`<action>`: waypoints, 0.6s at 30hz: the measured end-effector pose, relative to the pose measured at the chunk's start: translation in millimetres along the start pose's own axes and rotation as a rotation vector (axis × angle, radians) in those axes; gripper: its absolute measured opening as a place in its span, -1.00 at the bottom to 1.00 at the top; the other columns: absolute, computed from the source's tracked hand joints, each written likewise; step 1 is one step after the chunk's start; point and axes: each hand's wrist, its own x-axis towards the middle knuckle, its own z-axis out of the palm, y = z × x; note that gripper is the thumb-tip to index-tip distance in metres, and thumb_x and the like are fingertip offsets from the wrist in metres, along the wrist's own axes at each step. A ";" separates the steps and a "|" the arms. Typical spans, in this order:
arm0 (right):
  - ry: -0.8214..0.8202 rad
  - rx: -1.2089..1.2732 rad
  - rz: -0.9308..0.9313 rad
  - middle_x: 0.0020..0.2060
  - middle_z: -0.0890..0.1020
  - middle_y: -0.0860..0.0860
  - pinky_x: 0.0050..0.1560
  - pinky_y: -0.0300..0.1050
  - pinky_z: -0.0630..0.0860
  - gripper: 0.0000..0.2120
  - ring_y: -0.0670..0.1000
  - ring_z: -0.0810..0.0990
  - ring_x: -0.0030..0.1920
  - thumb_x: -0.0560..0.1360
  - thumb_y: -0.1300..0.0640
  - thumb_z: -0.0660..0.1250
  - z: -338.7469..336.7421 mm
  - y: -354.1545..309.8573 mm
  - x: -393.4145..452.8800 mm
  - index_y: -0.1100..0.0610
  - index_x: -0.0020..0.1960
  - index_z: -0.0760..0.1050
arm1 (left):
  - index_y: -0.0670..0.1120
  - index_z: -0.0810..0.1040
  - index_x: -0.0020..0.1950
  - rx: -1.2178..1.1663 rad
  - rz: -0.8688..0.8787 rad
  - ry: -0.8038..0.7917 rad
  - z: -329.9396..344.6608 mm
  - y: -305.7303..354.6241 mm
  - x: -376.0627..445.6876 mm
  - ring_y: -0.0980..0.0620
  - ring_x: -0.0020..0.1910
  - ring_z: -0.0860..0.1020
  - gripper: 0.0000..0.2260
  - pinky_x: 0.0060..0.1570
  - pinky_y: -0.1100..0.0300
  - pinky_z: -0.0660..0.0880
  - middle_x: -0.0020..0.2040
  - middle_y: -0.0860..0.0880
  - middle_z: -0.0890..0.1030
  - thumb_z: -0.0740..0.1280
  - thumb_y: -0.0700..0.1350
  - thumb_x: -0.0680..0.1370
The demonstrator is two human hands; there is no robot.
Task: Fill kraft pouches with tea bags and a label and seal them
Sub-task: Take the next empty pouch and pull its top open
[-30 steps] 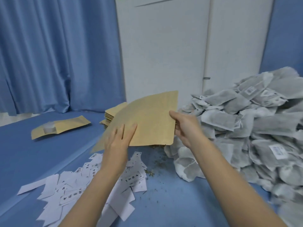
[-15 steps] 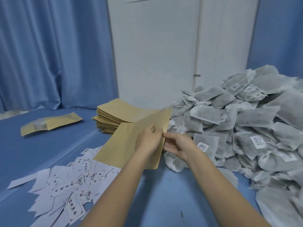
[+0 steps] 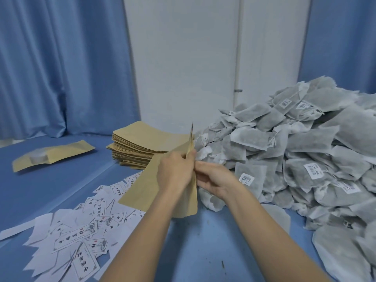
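I hold one flat kraft pouch over the blue table, its top edge turned up toward me. My left hand pinches the near side of its mouth. My right hand grips the other side, fingers against the rim. A big heap of grey tea bags with small white tags lies just to the right of my hands. White printed labels are scattered at the lower left, partly under the pouch. A stack of empty kraft pouches sits behind my hands.
One filled kraft pouch with a clear window lies alone at the far left on the blue tabletop. Blue curtains and a white cabinet stand behind the table. Tea crumbs dot the surface near my forearms.
The pouch came down from face-on in front of me to low over the labels. Both hands moved together to its top edge, and it has turned edge-on at the mouth.
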 end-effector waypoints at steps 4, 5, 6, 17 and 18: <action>-0.026 0.128 0.053 -0.30 0.68 0.14 -0.33 -0.13 0.60 -0.84 0.01 0.68 -0.30 0.51 0.29 0.27 1.5 1.8 -4.4 0.29 -0.17 0.60 | -0.20 0.61 -0.19 -0.202 -0.063 -0.064 -3.1 -5.4 6.2 -0.20 -0.10 0.59 -0.62 -0.06 -0.02 0.56 -0.19 -0.21 0.63 0.18 0.05 0.58; -0.010 0.110 0.030 -0.28 0.67 0.16 -0.29 -0.10 0.61 -0.86 0.03 0.67 -0.28 0.51 0.30 0.29 0.6 2.4 -4.8 0.31 -0.16 0.59 | -0.25 0.57 -0.21 -0.193 -0.052 -0.091 -3.6 -6.5 6.8 -0.20 -0.11 0.59 -0.62 -0.06 -0.02 0.56 -0.19 -0.22 0.63 0.17 0.00 0.59; 0.027 0.034 -0.016 -0.27 0.66 0.16 -0.27 -0.11 0.61 -0.90 0.03 0.66 -0.27 0.50 0.29 0.30 -0.1 2.7 -5.2 0.32 -0.12 0.57 | -0.28 0.52 -0.24 -0.143 -0.014 -0.117 -3.1 -7.2 6.8 -0.21 -0.10 0.60 -0.65 -0.07 0.00 0.55 -0.18 -0.24 0.63 0.17 -0.06 0.59; 0.398 -1.318 -0.652 -0.26 0.63 0.19 -0.26 -0.16 0.27 -0.78 0.15 0.56 -0.20 0.52 0.26 0.16 1.8 5.5 -1.1 0.29 -0.10 0.57 | -0.23 0.52 -0.18 0.196 0.228 -0.140 11.6 -1.9 1.3 -0.23 -0.03 0.55 -0.75 -0.22 0.15 0.31 -0.08 -0.27 0.61 0.12 -0.22 0.60; 0.411 -1.306 -0.669 -0.25 0.63 0.21 -0.29 -0.17 0.23 -0.78 0.18 0.56 -0.19 0.53 0.27 0.14 1.3 6.1 -0.3 0.31 -0.09 0.56 | -0.19 0.45 -0.26 0.196 0.243 -0.132 12.9 -1.0 1.0 -0.23 -0.05 0.56 -0.74 -0.26 0.16 0.28 -0.10 -0.28 0.60 0.12 -0.23 0.60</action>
